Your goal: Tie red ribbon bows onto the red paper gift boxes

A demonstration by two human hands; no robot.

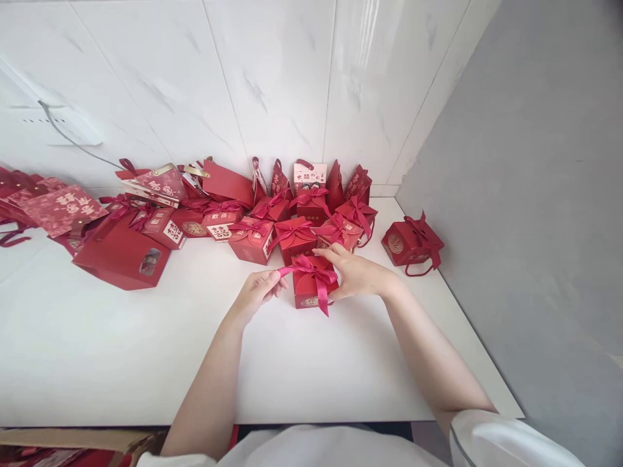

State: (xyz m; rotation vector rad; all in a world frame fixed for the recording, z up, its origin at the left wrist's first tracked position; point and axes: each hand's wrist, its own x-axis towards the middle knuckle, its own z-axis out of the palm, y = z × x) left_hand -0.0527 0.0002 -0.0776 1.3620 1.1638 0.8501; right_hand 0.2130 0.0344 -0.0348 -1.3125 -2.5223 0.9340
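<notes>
A small red gift box with a magenta ribbon bow stands on the white table in front of me. My left hand pinches the left end of that ribbon, fingers closed on it. My right hand rests against the box's right side and top, with fingers curled round it near the bow. Both forearms reach in from the bottom of the view.
Several similar red bowed boxes and red paper gift bags are piled along the tiled back wall. One red box stands alone by the grey wall on the right. A cardboard carton edge shows at the bottom left.
</notes>
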